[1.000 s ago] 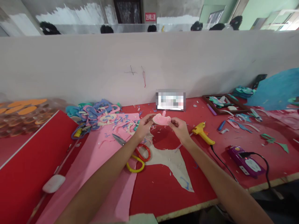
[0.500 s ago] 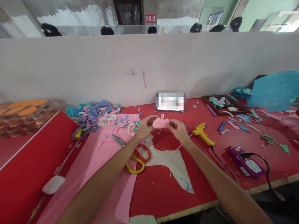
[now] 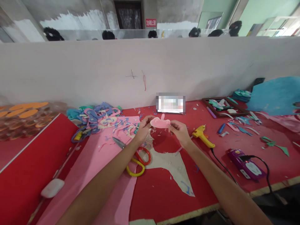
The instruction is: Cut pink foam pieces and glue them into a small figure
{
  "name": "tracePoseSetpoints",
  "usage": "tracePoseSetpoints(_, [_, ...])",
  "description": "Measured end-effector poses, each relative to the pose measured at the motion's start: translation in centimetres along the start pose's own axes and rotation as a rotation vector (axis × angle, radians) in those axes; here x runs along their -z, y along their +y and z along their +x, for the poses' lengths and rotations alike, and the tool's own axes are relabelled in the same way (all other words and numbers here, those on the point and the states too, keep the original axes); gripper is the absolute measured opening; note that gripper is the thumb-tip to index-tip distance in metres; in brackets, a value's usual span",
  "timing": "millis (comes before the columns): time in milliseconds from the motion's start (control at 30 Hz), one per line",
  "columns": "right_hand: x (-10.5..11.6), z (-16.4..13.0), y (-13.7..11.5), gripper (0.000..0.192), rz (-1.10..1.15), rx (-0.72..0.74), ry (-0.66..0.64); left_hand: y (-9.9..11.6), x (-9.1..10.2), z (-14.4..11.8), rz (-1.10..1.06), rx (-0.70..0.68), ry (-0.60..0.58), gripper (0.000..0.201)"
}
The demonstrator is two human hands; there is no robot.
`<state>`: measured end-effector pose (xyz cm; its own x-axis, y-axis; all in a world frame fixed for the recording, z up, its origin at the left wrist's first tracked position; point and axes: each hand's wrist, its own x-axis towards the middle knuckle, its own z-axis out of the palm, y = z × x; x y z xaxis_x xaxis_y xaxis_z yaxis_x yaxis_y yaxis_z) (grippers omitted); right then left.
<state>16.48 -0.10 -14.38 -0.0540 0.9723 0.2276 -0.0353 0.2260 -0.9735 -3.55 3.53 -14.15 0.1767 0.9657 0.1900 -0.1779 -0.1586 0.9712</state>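
Between my two hands is a small pink felt cutout (image 3: 160, 123) with a pale edge and a little pink loop standing up on top. My left hand (image 3: 144, 127) pinches its left end, and my right hand (image 3: 177, 128) pinches its right end. Both hands are held up over the red table (image 3: 150, 193). Scissors (image 3: 139, 162) with one red and one yellow handle lie under my left forearm, partly hidden by it. Below the hands, an irregular cream felt offcut (image 3: 167, 161) is spread on the table.
A yellow glue gun (image 3: 202, 136) and a purple power box (image 3: 246, 165) with cords lie at right. Pink felt (image 3: 103, 175) and a heap of felt pieces (image 3: 98, 115) are at left. A propped phone (image 3: 171, 104) and a brown tray (image 3: 243, 113) stand behind, before the white partition (image 3: 82, 68).
The pink cutout has tilted slightly, so more of its pink face and a narrower loop show. Both hands keep hold of it. The whole view has shifted slightly.
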Motion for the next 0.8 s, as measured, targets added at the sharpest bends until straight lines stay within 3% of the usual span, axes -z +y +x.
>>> tracePoseSetpoints(267, [0.2, 0.1, 0.6, 0.036, 0.042, 0.006, 0.045, 0.0, 0.3, 0.4, 0.112, -0.104, 0.096, 0.020])
tracePoseSetpoints(467, [0.3, 0.3, 1.1, 0.027, 0.048, 0.065, 0.051, -0.2, 0.5, 0.3, 0.193, -0.064, 0.132, 0.018])
tracePoseSetpoints(800, [0.5, 0.3, 1.1, 0.036, 0.048, 0.096, 0.043, -0.1, 0.5, -0.4, 0.404, -0.221, 0.032, 0.027])
